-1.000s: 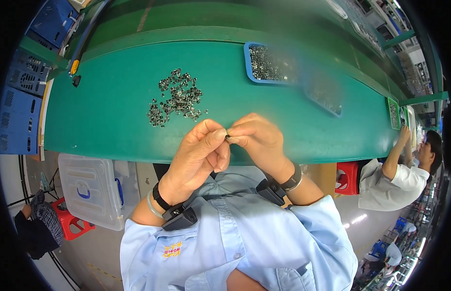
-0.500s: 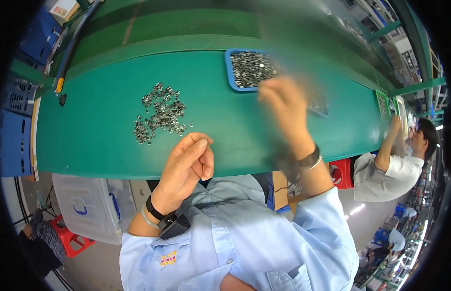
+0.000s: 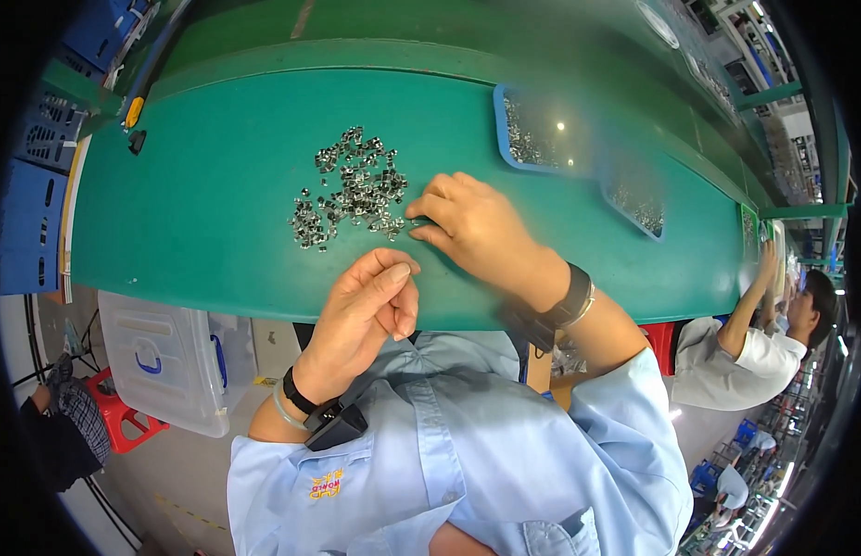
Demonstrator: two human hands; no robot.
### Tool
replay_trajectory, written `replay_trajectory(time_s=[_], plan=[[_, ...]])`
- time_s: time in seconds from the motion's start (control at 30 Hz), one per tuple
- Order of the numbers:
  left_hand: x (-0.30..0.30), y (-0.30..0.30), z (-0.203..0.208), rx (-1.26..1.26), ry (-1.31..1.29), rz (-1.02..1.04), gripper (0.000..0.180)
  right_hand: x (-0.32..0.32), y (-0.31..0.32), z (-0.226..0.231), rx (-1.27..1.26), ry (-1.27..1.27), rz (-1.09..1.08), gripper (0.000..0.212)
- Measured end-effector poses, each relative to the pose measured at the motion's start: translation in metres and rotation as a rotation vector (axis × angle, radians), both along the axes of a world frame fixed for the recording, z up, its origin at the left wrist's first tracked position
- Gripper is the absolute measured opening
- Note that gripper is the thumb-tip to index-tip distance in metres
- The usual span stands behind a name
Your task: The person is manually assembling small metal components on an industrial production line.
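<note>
A loose pile of small shiny black-and-silver metal parts (image 3: 361,190) lies on the green tabletop. My right hand (image 3: 477,227) is at the pile's right edge, thumb and forefinger closing round one small metal part there. Nearer to me, my left hand (image 3: 366,301) is held just over the table's front edge. Its fingers are curled and the thumb presses against the forefinger; whatever sits in that pinch is hidden. At the back stands a blue tray (image 3: 502,130) of similar small parts, partly blurred by haze.
A second blue tray (image 3: 660,232) with small parts stands farther right. A yellow-handled tool (image 3: 134,111) and a small black object (image 3: 137,141) are at the far left. A lidded clear plastic box (image 3: 162,361) stands below the table. At right, a person in white (image 3: 736,357) works.
My right hand has moved from beside the blue tray, left and toward me, to the pile's edge. My left hand keeps its pinch in nearly the same place. The view has shifted slightly.
</note>
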State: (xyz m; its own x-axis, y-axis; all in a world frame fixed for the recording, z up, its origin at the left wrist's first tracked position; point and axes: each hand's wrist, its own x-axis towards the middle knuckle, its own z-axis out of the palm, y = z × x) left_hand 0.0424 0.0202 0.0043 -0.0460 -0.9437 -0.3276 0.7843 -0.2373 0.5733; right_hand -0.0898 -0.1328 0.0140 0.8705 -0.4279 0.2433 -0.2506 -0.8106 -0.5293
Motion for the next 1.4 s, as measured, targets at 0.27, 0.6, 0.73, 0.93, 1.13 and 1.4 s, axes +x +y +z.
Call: replay_trajectory(time_s=[0.27,0.6,0.73,0.93,1.13,1.4], plan=[[-0.005,-0.005,0.003,0.001,-0.078,0.073,0.018,-0.013,0.011,0.007,0.3,-0.143,-0.123,0.011],[-0.029,-0.03,0.012,-0.029,-0.122,-0.051,0.019,-0.044,0.028,0.009,0.41,-0.367,-0.224,0.014],[-0.027,-0.031,0.002,-0.057,0.058,-0.087,0.02,-0.048,0.034,0.013,0.36,-0.33,-0.185,0.015],[-0.025,-0.03,0.006,-0.033,-0.005,-0.115,0.019,-0.05,0.041,0.018,0.269,-0.343,-0.162,0.021],[-0.023,-0.026,0.005,-0.02,-0.062,-0.106,0.017,-0.048,0.047,0.02,0.263,-0.318,-0.166,0.024],[-0.02,-0.022,0.009,-0.023,-0.135,-0.067,0.014,-0.043,0.056,0.024,0.414,-0.295,-0.225,0.021]])
